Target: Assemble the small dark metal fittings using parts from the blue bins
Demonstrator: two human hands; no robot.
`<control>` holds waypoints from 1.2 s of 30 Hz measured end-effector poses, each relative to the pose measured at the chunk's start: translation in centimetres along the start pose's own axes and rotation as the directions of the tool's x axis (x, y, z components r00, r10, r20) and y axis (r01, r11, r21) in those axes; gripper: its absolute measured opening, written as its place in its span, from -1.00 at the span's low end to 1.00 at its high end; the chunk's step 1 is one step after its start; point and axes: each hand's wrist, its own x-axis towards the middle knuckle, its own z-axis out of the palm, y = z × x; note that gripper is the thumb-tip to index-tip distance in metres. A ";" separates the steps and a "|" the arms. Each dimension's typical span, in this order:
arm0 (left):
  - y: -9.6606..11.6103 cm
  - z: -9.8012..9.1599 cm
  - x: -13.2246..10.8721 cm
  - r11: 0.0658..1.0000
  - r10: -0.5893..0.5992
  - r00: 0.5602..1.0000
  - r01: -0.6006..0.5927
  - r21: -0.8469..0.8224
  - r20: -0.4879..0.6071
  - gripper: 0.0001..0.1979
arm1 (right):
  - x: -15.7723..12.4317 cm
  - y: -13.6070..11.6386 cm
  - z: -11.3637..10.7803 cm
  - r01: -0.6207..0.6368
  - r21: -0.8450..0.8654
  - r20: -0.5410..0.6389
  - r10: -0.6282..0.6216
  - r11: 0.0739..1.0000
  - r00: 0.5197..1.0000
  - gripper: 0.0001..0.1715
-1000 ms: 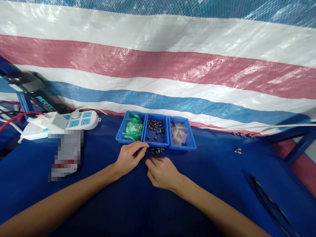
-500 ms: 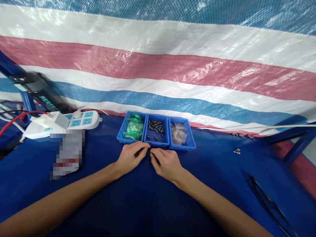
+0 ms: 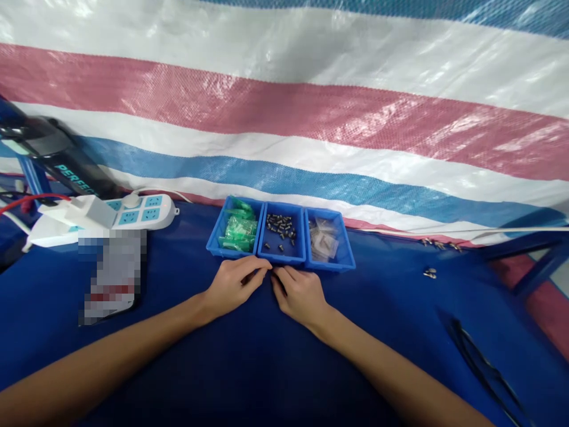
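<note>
My left hand (image 3: 237, 284) and my right hand (image 3: 300, 293) meet fingertip to fingertip just in front of three blue bins. Both are pinched closed; whatever lies between the fingertips is too small to make out. The left bin (image 3: 212, 242) holds green plastic packets (image 3: 240, 228). Dark metal screws (image 3: 280, 224) lie in the middle bin (image 3: 282, 258). In the right bin (image 3: 349, 258) are clear bags (image 3: 323, 242) with pale contents.
On the left are a white power strip (image 3: 153, 212), a blurred-out phone-like object (image 3: 113, 273) and a black bottle (image 3: 71, 160). Small metal parts (image 3: 430, 273) and black glasses (image 3: 484, 370) lie at right. A striped sheet (image 3: 284, 107) hangs behind.
The camera view has shifted slightly, so the background sits a little higher and the left-side objects farther left. Both hands keep nearly the same pinched pose.
</note>
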 end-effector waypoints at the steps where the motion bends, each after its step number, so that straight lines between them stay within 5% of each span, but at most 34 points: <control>1: 0.0 0.0 0.0 1.000 0.001 1.000 -0.001 0.009 0.002 -0.87 | 0.0 -0.1 -0.1 0.003 -0.013 0.008 -0.003 1.000 1.000 -0.81; 6: 0.1 0.0 0.0 1.000 0.003 1.000 -0.003 0.027 -0.006 -0.88 | 0.1 -0.2 -0.2 0.036 -0.020 -0.016 -0.037 0.999 0.999 -0.80; 11: 0.2 -0.1 0.0 0.999 -0.018 1.000 0.018 0.032 -0.024 -0.88 | 0.3 -0.5 -0.7 0.015 0.325 -0.168 0.042 0.946 0.985 -0.87; 15: 0.3 -0.2 0.1 0.999 -0.033 0.998 0.035 0.034 -0.053 -0.88 | 0.4 -0.8 -1.2 -0.020 0.504 -0.172 0.123 0.864 0.977 -0.87; 36: 0.2 -0.1 0.1 0.998 -0.052 0.998 0.053 0.034 -0.030 -0.87 | 0.6 -0.4 -1.5 0.012 0.572 -0.223 0.141 0.820 0.965 -0.87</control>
